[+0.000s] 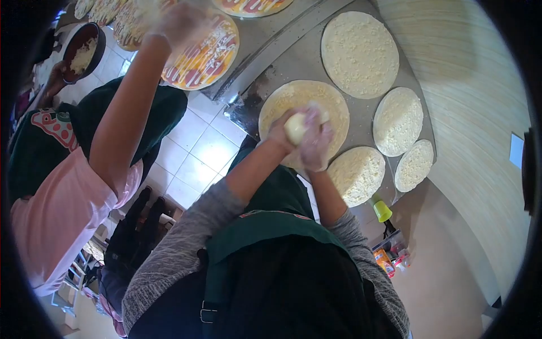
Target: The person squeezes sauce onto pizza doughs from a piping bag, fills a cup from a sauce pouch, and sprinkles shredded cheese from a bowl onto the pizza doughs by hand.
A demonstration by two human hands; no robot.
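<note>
Over a round flat dough base [305, 93], my left hand [278, 133] is closed around a smooth, pale yellowish ball [294, 129]. Whether the ball is cheese or dough I cannot tell. My right hand [316, 144], in a thin see-through glove, is right against the ball's other side; motion blurs its fingers. Small pale crumbs are scattered on the base below. More bases surround it: a large one [360, 55] above right, and a crumb-covered one [357, 176] below right, close to my right hand.
Further right are two smaller crumb-covered bases [398, 121] [414, 165]. At left, a co-worker's blurred hand [180, 25] reaches over a topped pizza [203, 53]; another hand holds a dark bowl [100, 53] of shreds. A yellow-green cup [382, 211] sits beyond the counter's edge.
</note>
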